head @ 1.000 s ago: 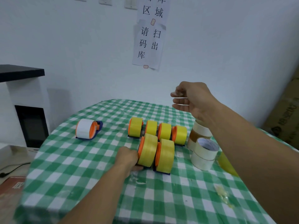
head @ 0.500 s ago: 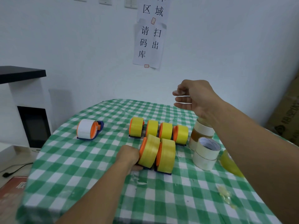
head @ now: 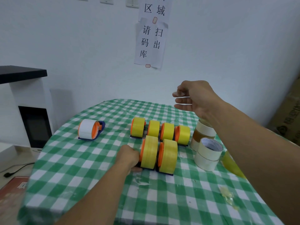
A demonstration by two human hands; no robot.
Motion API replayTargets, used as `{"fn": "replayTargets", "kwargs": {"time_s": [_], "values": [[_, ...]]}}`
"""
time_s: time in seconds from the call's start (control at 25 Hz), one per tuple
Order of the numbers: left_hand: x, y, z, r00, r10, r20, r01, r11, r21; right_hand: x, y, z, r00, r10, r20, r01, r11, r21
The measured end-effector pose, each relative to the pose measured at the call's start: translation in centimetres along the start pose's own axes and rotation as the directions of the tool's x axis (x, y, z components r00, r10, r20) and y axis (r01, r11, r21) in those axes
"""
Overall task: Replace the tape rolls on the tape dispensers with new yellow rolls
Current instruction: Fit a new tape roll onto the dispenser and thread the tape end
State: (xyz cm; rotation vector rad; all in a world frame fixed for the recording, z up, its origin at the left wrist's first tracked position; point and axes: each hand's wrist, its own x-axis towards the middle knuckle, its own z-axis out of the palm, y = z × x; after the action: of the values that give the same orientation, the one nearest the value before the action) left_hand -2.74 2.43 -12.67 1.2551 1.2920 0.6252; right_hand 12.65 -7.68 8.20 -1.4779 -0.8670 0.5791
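Sign (head: 150, 41), 请扫码出库, above yellow rolls (head: 167, 131)

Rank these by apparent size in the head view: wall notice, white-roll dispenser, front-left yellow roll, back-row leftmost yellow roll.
1. wall notice
2. front-left yellow roll and white-roll dispenser: too alike to rank, and the roll sits nearer the camera
3. back-row leftmost yellow roll

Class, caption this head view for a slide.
Left hand grips yellow dispenser, right hand raised; white dispenser apart.
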Motion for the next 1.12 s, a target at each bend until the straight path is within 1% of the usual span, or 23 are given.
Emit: {"fn": "replayTargets", "kwargs": {"time_s": [0.32,0.6,0.64,0.68,0.72,0.76,0.8,0.84,0.88,0.92,0.96,1.0,1.08,1.12], "values": [[-0.2,-0.1,-0.2,1.0,-0.017,-0.001,0.017,1.0,-0.023,0.1,0.2,0.2,1.0,0.001,0.018,0.0,1.0,-0.014],[-1.1,0.5,-0.4,1.0,-0.025,-0.005,0.025,1.0,0.002,0.0,0.3,0.3,1.0,0.007,0.021,-0.007,1.0,-0.017],[-1.2,0.6,-0.5,1.0,-0.017,-0.013,0.017,0.998,0.055,0.0,0.3,0.2,1.0,0.009,0.024,-0.009,1.0,-0.02],[-1.3,0.8,-0.9,0.999,0.024,-0.031,-0.018,0.983,0.183,-0.1,0.3,0.2,0.999,0.012,0.03,-0.011,1.0,-0.026],[-1.5,1.2,-1.2,0.993,0.097,-0.067,-0.068,0.935,0.349,-0.3,0.3,0.1,0.999,0.015,0.038,-0.013,0.999,-0.036],[-1.8,1.8,-1.5,0.972,0.2,-0.119,-0.125,0.879,0.46,-0.4,0.4,0.0,0.999,0.017,0.049,-0.015,0.999,-0.05],[-2.3,2.8,-1.6,0.932,0.325,-0.163,-0.213,0.852,0.479,-0.6,0.4,-0.1,0.998,0.019,0.063,-0.014,0.998,-0.065],[-3.2,4.1,-1.5,0.889,0.421,-0.178,-0.333,0.864,0.379,-0.7,0.6,-0.2,0.997,0.016,0.078,-0.01,0.997,-0.08],[-4.3,5.6,-1.2,0.872,0.456,-0.178,-0.434,0.888,0.152,-0.9,0.7,-0.3,0.996,0.011,0.093,-0.002,0.996,-0.094],[-5.6,7.3,-0.6,0.891,0.432,-0.137,-0.448,0.885,-0.124,-1.0,0.9,-0.4,0.995,0.002,0.103,0.009,0.994,-0.106],[-6.8,8.8,0.0,0.919,0.392,-0.048,-0.384,0.856,-0.346,-1.1,1.1,-0.6,0.994,-0.008,0.105,0.021,0.993,-0.116],[-8.1,10.0,0.7,0.928,0.369,0.053,-0.303,0.829,-0.471,-1.3,1.3,-0.8,0.995,-0.022,0.099,0.034,0.992,-0.121],[-9.6,11.1,2.1,0.915,0.352,0.194,-0.199,0.816,-0.542,-1.6,2.0,-1.2,0.996,-0.047,0.073,0.056,0.991,-0.121],[-10.0,11.2,2.8,0.91,0.351,0.222,-0.176,0.81,-0.559,-1.8,2.4,-1.5,0.997,-0.052,0.061,0.059,0.991,-0.121]]}}
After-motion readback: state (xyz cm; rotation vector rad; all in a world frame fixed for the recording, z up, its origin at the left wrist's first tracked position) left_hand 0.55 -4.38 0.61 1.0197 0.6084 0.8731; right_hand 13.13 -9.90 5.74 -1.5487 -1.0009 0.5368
